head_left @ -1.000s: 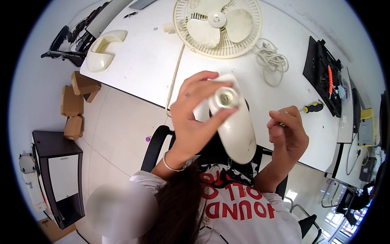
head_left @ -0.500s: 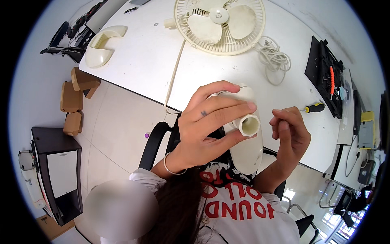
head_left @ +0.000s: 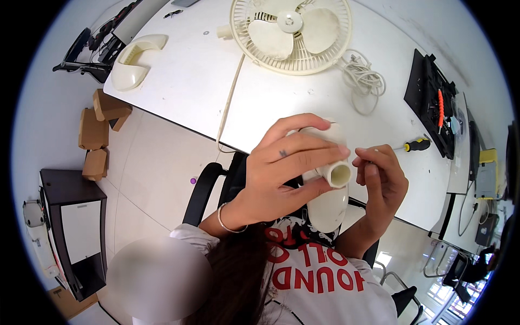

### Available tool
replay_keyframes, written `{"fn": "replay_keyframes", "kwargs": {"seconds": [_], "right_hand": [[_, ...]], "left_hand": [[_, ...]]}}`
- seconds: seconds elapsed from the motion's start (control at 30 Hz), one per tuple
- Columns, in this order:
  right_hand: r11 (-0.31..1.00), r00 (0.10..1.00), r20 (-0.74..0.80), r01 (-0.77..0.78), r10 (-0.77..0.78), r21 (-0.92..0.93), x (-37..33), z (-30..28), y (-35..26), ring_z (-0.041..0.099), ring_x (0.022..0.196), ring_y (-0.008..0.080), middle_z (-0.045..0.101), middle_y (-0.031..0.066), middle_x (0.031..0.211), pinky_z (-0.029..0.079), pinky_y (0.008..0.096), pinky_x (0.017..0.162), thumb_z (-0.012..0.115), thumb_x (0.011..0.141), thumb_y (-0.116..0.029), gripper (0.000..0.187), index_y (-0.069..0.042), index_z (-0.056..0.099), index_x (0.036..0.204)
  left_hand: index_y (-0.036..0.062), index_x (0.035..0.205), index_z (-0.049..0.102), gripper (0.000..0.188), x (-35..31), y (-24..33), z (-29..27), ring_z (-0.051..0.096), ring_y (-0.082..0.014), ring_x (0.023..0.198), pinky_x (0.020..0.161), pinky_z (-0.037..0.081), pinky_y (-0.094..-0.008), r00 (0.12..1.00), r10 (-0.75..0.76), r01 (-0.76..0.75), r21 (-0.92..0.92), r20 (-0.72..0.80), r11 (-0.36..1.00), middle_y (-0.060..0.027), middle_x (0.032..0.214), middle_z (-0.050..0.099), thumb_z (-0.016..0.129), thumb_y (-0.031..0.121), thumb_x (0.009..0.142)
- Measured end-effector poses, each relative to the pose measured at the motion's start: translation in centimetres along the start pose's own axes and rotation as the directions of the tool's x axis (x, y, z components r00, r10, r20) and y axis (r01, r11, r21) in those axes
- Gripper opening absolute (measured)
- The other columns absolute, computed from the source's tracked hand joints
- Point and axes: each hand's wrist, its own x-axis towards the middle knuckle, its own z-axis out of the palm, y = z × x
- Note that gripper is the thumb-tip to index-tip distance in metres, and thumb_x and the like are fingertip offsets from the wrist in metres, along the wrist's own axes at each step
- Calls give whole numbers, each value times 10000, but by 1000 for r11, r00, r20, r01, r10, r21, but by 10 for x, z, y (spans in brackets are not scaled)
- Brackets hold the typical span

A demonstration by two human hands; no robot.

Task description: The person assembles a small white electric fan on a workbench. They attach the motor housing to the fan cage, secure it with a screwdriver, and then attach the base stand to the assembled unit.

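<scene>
My left hand (head_left: 295,160) is wrapped round the neck of a cream plastic fan stand (head_left: 328,208). Its round hollow tube end (head_left: 339,175) sticks out past my thumb and faces up toward me. The stand's long oval body shows above and below my fingers. Just right of the tube, apart from it, is my right hand (head_left: 383,176), its fingers curled in and the thumb close to them; whatever they may hold is too small to make out. Beyond both hands a cream fan head (head_left: 291,21) with a ribbed cage and broad blades lies on the white table (head_left: 184,81).
A coiled pale cable (head_left: 364,78) lies right of the fan head. Farther right are a yellow-and-black screwdriver (head_left: 417,144) and an open black tool case (head_left: 433,108). A curved cream plastic cover (head_left: 130,70) sits at the table's left end. Cardboard boxes (head_left: 93,129) stand on the floor.
The tube end has tilted slightly down and to the right as my left hand turned the stand. My right hand has come a little closer to the tube, its fingers still curled.
</scene>
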Motion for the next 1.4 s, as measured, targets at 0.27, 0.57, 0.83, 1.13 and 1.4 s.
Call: {"fn": "replay_keyframes", "kwargs": {"seconds": [0.27,0.57,0.83,1.13,1.4], "right_hand": [[1000,1000,25,11,-11,9,4,-1,5,578,707,138,607,100,845,412,226,556,547,854,15,195,17,673,1002],[1000,999,34,-9,9,-1,3,-2,8,577,704,130,610,102,851,413,225,556,534,852,30,208,19,674,1005],[1000,1000,9,-29,30,-9,4,1,9,554,688,122,605,95,837,408,225,555,528,848,40,215,17,675,1002],[999,999,8,-45,45,-22,4,0,8,549,698,121,605,94,837,409,224,566,520,841,56,228,18,673,1006],[998,998,17,-58,58,-14,4,3,13,544,672,125,604,100,850,411,225,574,521,849,33,219,20,674,1005]], "left_hand": [[18,1003,684,451,4,-4,1,572,-319,1070,885,466,-399,1000,4,-4,31,4,1000,-77,969,683,822,1,574],[58,1003,705,421,5,-4,-3,577,-269,1038,822,490,-341,1000,11,-10,22,-29,1000,-46,968,679,813,26,597],[29,997,692,441,3,-8,-4,578,-301,1055,879,467,-388,998,-35,35,-9,-51,999,-76,972,686,829,20,578],[53,963,702,381,3,-12,-7,584,-269,1053,865,479,-354,988,10,-3,46,-156,999,-49,982,691,806,3,600],[11,1012,673,458,5,-18,-20,556,-316,1097,939,428,-421,991,10,-11,-5,-134,1000,-85,987,678,836,34,585]]}}
